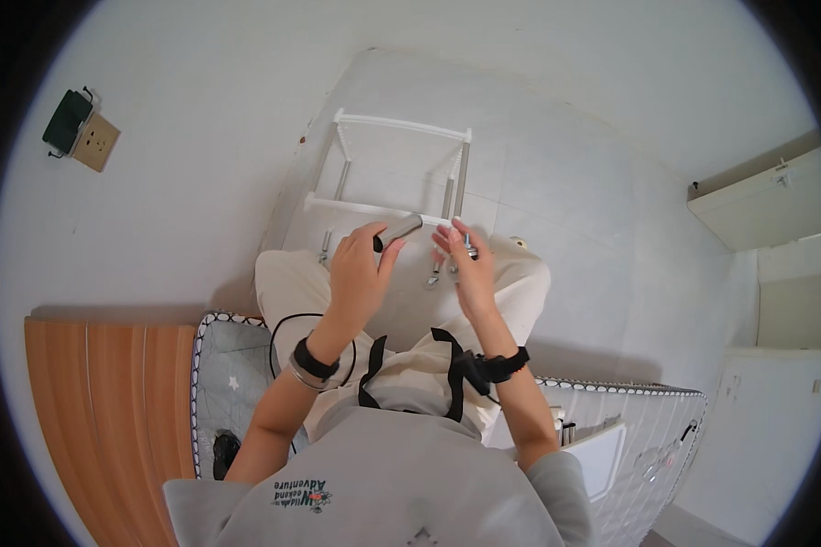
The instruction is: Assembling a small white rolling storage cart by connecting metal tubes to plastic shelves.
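My left hand (358,270) is closed round a short grey metal tube (401,231) with a dark end, tilted up toward the right. To its right, my right hand (470,266) has its fingers partly curled, with a small piece (469,244) showing blue and dark metal parts at them; its exact kind is too small to tell. Just beyond both hands is a white rack frame (406,125) with grey metal posts, on the floor. Short metal pieces with wheel-like ends, a left one (325,246) and a right one (433,274), show close to my hands.
I sit on a bed edge with a patterned quilt (219,365); a wooden board (109,392) is at left. A white tray-like panel (602,460) lies on the bed at right. White cabinets (762,205) stand far right. A wall socket (96,142) is at upper left.
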A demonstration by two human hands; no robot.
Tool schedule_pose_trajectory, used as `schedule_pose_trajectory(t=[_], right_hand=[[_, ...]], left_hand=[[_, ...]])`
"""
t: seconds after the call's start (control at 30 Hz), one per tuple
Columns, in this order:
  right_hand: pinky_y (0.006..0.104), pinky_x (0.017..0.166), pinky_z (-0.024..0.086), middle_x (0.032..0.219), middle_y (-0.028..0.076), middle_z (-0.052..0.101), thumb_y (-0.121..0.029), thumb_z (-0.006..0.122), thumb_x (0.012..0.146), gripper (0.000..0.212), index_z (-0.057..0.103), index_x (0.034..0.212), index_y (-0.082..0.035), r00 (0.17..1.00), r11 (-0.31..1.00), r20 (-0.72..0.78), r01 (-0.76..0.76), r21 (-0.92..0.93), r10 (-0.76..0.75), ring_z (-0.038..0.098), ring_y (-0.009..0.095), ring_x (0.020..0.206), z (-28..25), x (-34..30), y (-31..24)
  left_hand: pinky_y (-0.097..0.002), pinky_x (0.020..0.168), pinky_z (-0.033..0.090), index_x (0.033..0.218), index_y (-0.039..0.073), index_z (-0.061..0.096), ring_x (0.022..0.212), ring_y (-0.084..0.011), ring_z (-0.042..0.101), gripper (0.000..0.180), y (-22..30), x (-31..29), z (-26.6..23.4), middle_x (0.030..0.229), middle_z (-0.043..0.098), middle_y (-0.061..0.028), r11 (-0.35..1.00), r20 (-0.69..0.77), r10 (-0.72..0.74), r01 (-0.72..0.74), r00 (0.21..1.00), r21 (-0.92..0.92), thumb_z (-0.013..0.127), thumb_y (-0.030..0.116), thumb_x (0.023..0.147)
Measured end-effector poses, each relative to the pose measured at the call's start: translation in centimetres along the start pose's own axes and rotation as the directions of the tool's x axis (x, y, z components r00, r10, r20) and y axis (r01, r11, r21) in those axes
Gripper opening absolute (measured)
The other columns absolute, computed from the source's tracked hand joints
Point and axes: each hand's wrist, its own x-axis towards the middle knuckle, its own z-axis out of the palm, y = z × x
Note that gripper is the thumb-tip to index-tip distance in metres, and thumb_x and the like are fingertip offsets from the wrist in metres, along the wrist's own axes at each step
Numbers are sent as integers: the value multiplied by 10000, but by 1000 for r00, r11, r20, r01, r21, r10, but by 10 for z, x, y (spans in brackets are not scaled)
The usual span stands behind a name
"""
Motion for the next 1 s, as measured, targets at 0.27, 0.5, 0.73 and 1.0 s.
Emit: schedule_pose_trajectory(t=[0.27,0.5,0.73,1.0], right_hand=[[256,638,487,994,111,607,-293,577,898,402,500,1155,8,951,831,116,-307,464,287,591,136,830,-2,-5,15],[245,589,458,947,95,619,-151,608,864,331,515,1154,-21,972,936,-24,-217,278,233,578,118,757,0,-8,5],[308,618,508,915,124,630,-69,588,840,360,471,1174,-2,940,994,-332,-46,97,76,634,187,751,-75,-24,-5],[316,630,498,916,145,634,-125,641,816,329,470,1080,-28,279,956,-924,206,-209,-262,627,217,777,-258,-180,-59]], left_hand=[[-452,930,358,1146,4,489,1059,-319,486,397,5,-16,26,1134,539,-154,943,327,280,-322,903,81,614,138,794],[-502,1061,211,1296,21,372,1243,-313,359,560,4,-26,26,1338,400,-151,965,546,237,-260,804,-36,596,143,797],[-495,1046,234,1266,22,408,1208,-323,402,491,-20,-18,24,1283,458,-154,959,545,252,-280,799,-34,576,146,822],[-377,971,360,1186,25,491,1133,-307,466,316,-47,-4,-1,1205,518,-141,988,498,76,-131,864,76,513,91,877]])
